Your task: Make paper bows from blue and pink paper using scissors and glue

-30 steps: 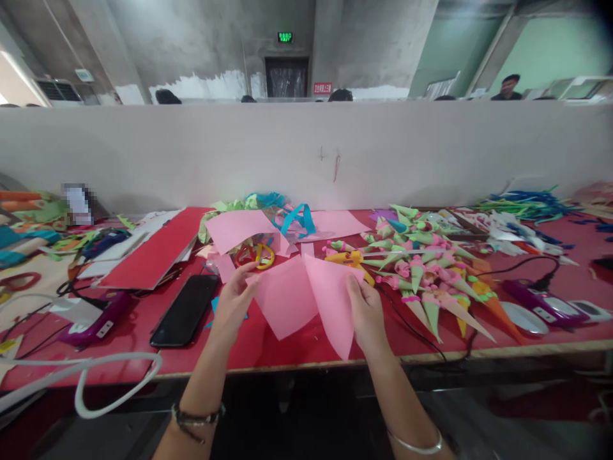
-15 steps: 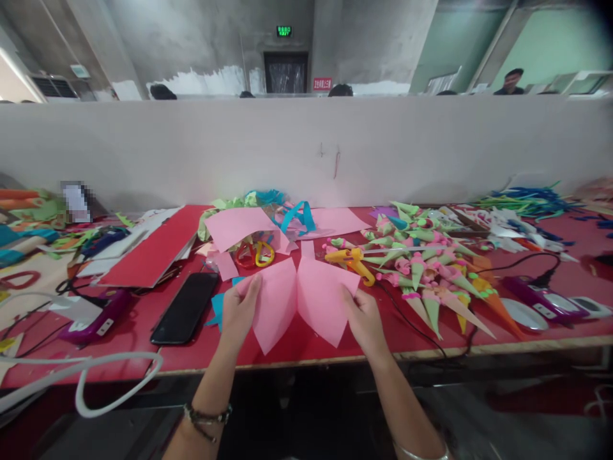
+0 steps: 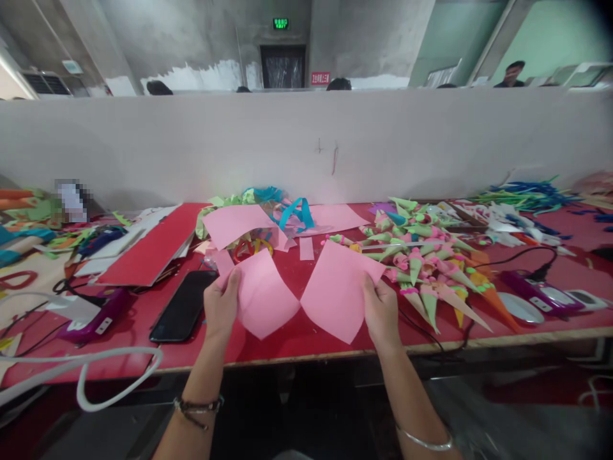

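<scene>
L pink sheet [image 3: 265, 294] & R pink sheet [image 3: 338, 291] held up over red table [image 3: 287, 348].
L hand [image 3: 223, 303] pinches L pink sheet at outer edge, thumb on top; R hand [image 3: 382, 310] grips R pink sheet likewise. Inner corners meet approx. mid; can't tell if joined. Blk phone [image 3: 179, 313] nr L hand, paper cones [image 3: 416, 263] nr R hand.

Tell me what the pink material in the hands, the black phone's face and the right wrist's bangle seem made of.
Pink material: matte paper or thin foam; evenly coloured, without gloss. Phone face: probably glass, being dark, smooth and flat. Bangle: likely silvery metal, judging by its bright shine.
</scene>
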The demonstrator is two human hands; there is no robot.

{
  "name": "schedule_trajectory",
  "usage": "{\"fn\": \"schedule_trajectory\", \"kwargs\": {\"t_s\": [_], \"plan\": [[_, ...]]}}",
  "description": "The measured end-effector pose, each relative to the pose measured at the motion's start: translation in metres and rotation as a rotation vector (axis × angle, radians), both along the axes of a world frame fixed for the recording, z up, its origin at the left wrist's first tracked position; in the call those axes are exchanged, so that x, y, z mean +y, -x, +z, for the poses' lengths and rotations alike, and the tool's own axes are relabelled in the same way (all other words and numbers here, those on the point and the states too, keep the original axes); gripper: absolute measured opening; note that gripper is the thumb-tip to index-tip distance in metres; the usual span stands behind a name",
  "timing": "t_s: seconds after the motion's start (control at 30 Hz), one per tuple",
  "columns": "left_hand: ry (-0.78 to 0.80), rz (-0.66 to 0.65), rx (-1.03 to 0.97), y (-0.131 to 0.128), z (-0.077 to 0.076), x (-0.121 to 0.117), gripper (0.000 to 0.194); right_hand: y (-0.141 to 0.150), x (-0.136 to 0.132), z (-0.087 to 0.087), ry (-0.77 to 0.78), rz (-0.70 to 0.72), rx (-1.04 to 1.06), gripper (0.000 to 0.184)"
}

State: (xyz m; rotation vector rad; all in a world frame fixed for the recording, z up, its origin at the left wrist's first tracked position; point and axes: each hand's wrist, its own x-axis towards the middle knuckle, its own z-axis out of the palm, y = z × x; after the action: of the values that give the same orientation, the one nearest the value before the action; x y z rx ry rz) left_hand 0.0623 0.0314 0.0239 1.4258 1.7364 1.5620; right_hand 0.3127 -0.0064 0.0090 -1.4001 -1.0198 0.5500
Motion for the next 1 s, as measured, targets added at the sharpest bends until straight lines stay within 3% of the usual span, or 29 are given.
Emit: {"fn": "schedule_trajectory", "kwargs": {"t_s": [0.1, 0.3, 0.43, 0.53, 0.6, 0.67, 0.77, 0.87, 1.0], "plan": [[-0.012, 0.029, -0.047, 0.008, -0.005, 0.003, 0.032, -0.008, 0.003, -0.004, -0.036, -0.076, 0.053, 0.039], [0.089, 0.013, -0.219, 0.025, -0.015, 0.011, 0.035, -0.031, 0.007, -0.013, -0.113, -0.392, 0.075, 0.043], [0.123, 0.002, -0.452, 0.022, -0.021, 0.016, 0.029, -0.035, -0.004, -0.014, -0.193, -0.401, -0.092, 0.040], [0.232, -0.112, -0.670, 0.013, -0.022, 0.014, 0.025, -0.033, -0.019, -0.010, -0.319, -0.356, -0.343, 0.029], [0.284, -0.183, -0.747, 0.005, -0.022, 0.011, 0.024, -0.032, -0.028, -0.007, -0.441, -0.173, -0.528, 0.021], [0.274, -0.209, -0.772, -0.001, -0.022, 0.009, 0.025, -0.031, -0.033, -0.008, -0.449, 0.138, -0.717, 0.023], [0.263, -0.231, -0.733, -0.009, -0.025, 0.007, 0.035, -0.030, -0.032, -0.016, -0.208, 0.530, -0.923, 0.031], [0.328, -0.244, -0.490, -0.013, -0.029, 0.007, 0.048, -0.028, -0.028, -0.027, 0.023, 0.654, -0.923, 0.034], [0.231, -0.179, 0.106, -0.016, -0.030, 0.003, 0.068, -0.029, -0.021, -0.030, 0.103, 0.750, -0.827, 0.049]]}}
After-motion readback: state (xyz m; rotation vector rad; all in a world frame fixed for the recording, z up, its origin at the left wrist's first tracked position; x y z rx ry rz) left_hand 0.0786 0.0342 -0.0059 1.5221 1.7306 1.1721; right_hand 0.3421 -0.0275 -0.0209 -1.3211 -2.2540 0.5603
